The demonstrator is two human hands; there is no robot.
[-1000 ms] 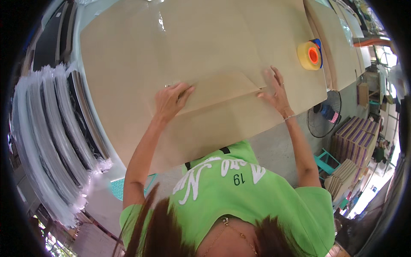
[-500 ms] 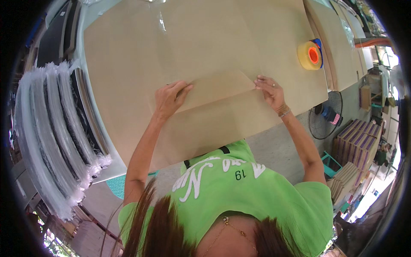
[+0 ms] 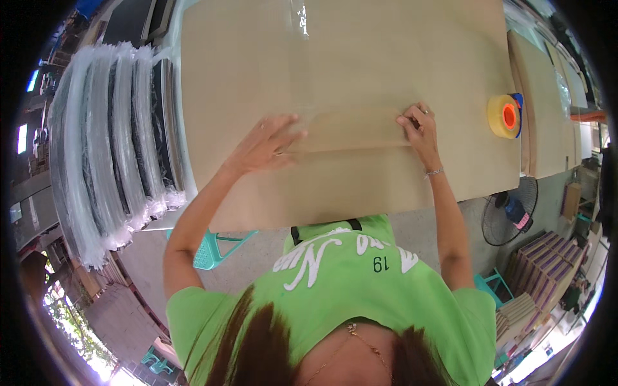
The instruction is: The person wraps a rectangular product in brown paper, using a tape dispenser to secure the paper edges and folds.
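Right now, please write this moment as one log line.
left hand: flat on cardboard | right hand: pressing cardboard | tape roll: right, untouched

A large flat sheet of brown cardboard [image 3: 360,83] fills the upper middle of the view. The left hand [image 3: 267,143] lies flat on it, fingers spread, at a crease line. The right hand [image 3: 420,127] presses the same crease at 3 o'clock from the left hand, fingers curled. A yellow tape roll [image 3: 504,116] with an orange core sits further toward 3 o'clock. Plastic-wrapped dark panels [image 3: 116,141] stand at 9 o'clock.
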